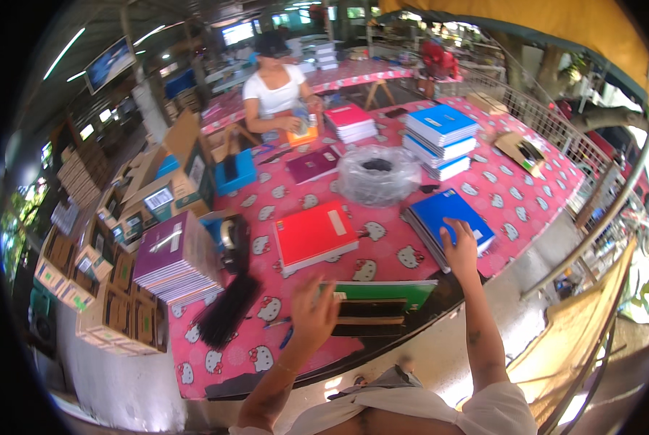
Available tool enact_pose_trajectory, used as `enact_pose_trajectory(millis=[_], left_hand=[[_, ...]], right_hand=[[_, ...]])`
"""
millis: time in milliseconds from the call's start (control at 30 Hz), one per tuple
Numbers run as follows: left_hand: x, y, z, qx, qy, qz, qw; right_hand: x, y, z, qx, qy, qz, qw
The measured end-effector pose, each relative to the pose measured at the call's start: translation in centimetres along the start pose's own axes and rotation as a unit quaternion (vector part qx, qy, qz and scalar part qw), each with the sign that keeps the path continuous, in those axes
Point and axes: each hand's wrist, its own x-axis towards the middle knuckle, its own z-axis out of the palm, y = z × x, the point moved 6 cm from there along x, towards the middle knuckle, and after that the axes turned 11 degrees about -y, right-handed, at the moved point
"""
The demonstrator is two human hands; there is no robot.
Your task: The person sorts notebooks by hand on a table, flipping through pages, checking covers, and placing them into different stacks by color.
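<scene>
My right hand point(460, 246) rests flat on the near corner of a small stack of blue notebooks point(446, 217) at the right of the table. My left hand point(311, 313) hovers with fingers spread over the left end of a green notebook point(390, 292) and a dark book point(368, 313) near the front edge. It holds nothing that I can see. A red notebook point(313, 233) lies just beyond my left hand.
The table point(527, 196) has a pink patterned cloth. On it are a purple notebook stack point(176, 262), black strips point(226, 308), a clear plastic bag point(377, 174) and a tall blue stack point(440, 138). A person in white point(277, 94) sits opposite. Cardboard boxes point(114, 297) crowd the left.
</scene>
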Motion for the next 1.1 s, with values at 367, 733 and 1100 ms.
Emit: enact_pose_trajectory(millis=[367, 733, 1100], left_hand=[[23.3, 8.3, 6.3, -0.433, -0.113, -0.074, 0.891], [38.1, 24.6, 7.0, 0.063, 0.069, 0.323, 0.942], [35.8, 11.8, 33.8, -0.077, -0.275, 0.034, 0.958]], right_hand=[[1.7, 34.1, 0.4, 0.028, -0.176, 0.268, 0.947], [8.0, 15.5, -7.3, 0.594, -0.07, -0.017, 0.801], [-0.6, 20.0, 0.3, 0.655, 0.012, 0.335, 0.677]])
